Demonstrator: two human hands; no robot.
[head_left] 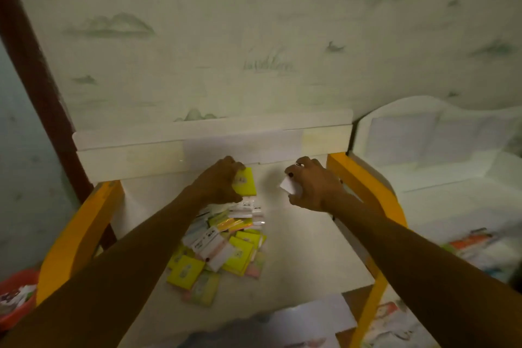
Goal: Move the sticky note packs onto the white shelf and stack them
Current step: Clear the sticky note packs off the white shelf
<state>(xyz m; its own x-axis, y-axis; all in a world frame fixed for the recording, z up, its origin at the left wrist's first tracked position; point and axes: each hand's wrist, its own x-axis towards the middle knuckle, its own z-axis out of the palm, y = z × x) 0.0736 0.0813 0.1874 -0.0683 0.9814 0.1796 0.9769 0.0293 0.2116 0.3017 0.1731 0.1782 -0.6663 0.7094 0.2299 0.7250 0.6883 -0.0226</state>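
On the white shelf (296, 234), between its two yellow side rails (76, 234), a loose heap of sticky note packs (223, 248) is lying in disorder: yellow, white, pink and pale green ones overlapping at odd angles, none of them squared up. Both arms are reaching over that heap toward the back of the shelf. The left hand (219, 185) is curling its fingers round a yellow pack (246, 186), holding it just above the far end of the heap, close to the raised white back board (197, 150). The right hand (308, 183) is pinching a white pack (289, 186) between thumb and fingers, and it is hanging over the bare part of the shelf to the right of the heap, well clear of the other packs. Judging by how things are lying, the moving part is looking largely done, since the bulk of the packs is already sitting on the shelf, while the stacking is hardly begun: no tidy pile is showing anywhere. A red basin (17, 299) with some paper items is sitting low at the left, and whether more packs are waiting in it is too blurred to tell. Printed sheets (466, 246) are lying on the surface at the right.
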